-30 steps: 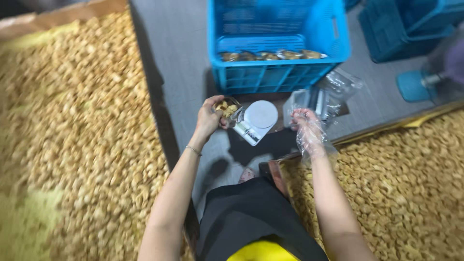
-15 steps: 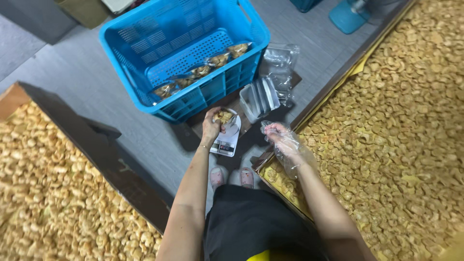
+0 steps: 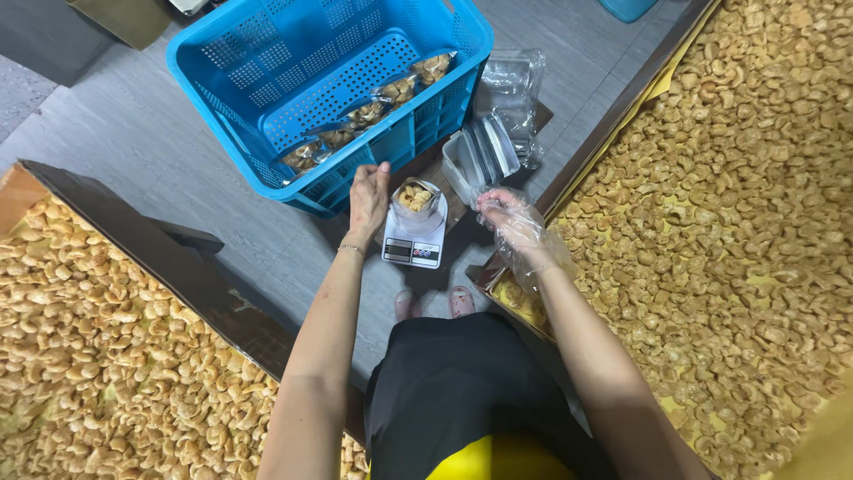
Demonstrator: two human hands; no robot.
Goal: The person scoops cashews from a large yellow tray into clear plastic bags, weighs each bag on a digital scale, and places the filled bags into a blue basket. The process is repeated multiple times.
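Left hand (image 3: 368,197) bare, pinching the rim of an open pouch (image 3: 415,201) of nuts standing on a small scale (image 3: 414,244). Right hand (image 3: 512,220) gloved in thin plastic, loosely curled, holding nothing. Probably light, soft, floppy; best gripped at the rim. Scale readout unreadable, feet half hidden.

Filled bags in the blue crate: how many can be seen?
4. The filled bags lie in a row along the blue crate wall nearest the person: at and. Others may be hidden behind the wall.
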